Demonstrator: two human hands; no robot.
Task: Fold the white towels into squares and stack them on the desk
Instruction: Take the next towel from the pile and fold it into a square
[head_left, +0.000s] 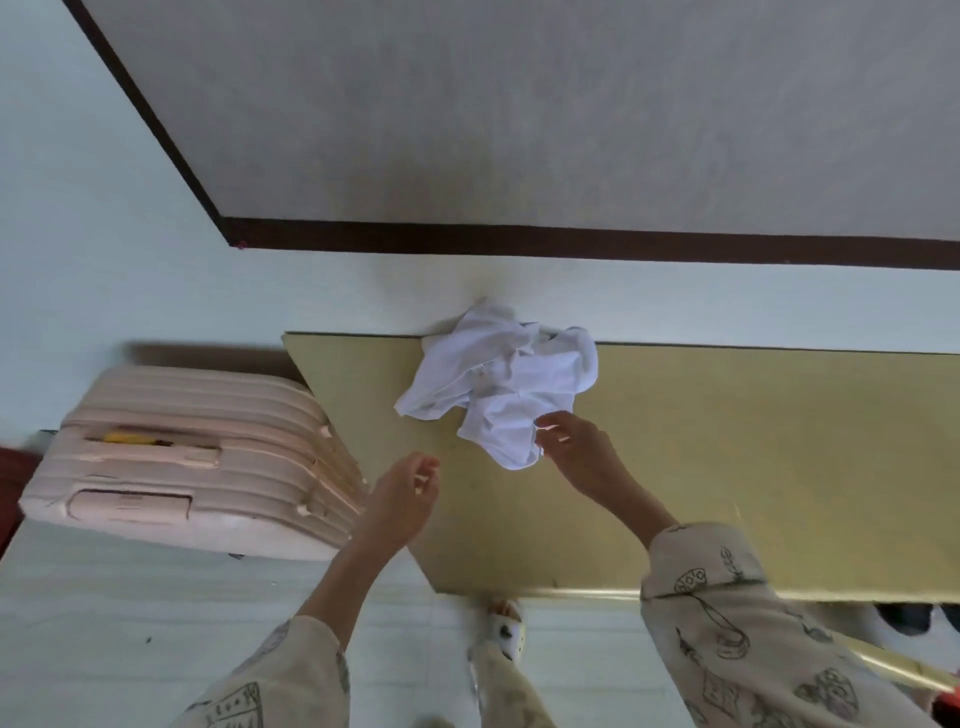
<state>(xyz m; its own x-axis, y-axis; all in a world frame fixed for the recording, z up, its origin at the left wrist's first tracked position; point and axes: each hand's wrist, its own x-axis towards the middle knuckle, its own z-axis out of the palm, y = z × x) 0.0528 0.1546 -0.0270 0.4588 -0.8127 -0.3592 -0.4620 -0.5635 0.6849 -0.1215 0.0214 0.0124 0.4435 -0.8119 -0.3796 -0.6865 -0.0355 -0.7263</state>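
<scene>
The white towels (501, 382) are seen as one crumpled, unfolded heap at the far edge of the desk (727, 457), pushed against the pale wall (156, 291) at about twelve o'clock from the person; how many towels make up the heap cannot be told. The wall is the largest surface in view, and its upper part is covered by a grey panel (519, 104) edged with a dark brown border. The desk, a yellowish top, is spread across the middle and out to three o'clock, with its near edge lying just ahead of the person's patterned sleeves (727, 623). A pink ribbed suitcase (182, 457) is laid flat on the light floor at nine o'clock, just beside the desk's left corner. The right hand (576, 452) is placed at the near right edge of the heap, at about five o'clock from the heap's middle, with its fingertips curled and pinching the cloth's hem. The left hand (408, 493) is held in the air over the desk's left corner, at seven o'clock from the heap and apart from it, its fingers loosely curled and nothing held in them.
</scene>
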